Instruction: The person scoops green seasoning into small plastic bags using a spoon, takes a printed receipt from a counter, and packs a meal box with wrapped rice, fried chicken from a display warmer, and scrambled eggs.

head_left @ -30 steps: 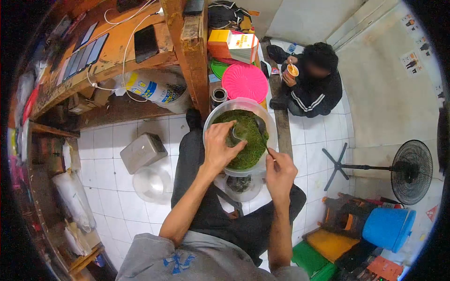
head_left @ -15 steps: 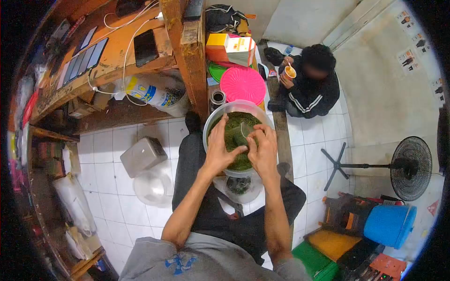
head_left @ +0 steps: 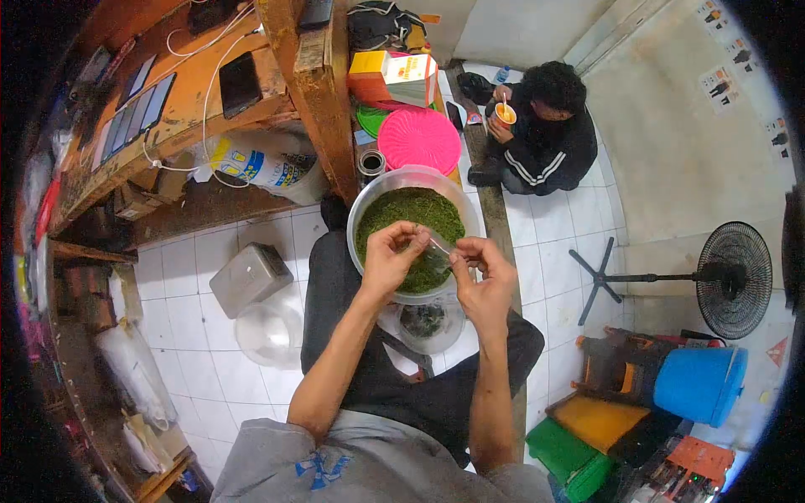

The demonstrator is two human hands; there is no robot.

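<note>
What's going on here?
Both hands, left and right, pinch a small piece of clear plastic, maybe a bag, over a tub of chopped greens. Its contents, if any, aren't clear. Off to the right, someone sits on the floor with a cup.

Cramped workroom, with a cluttered wooden shelf unit point(head_left: 201, 101)
</note>
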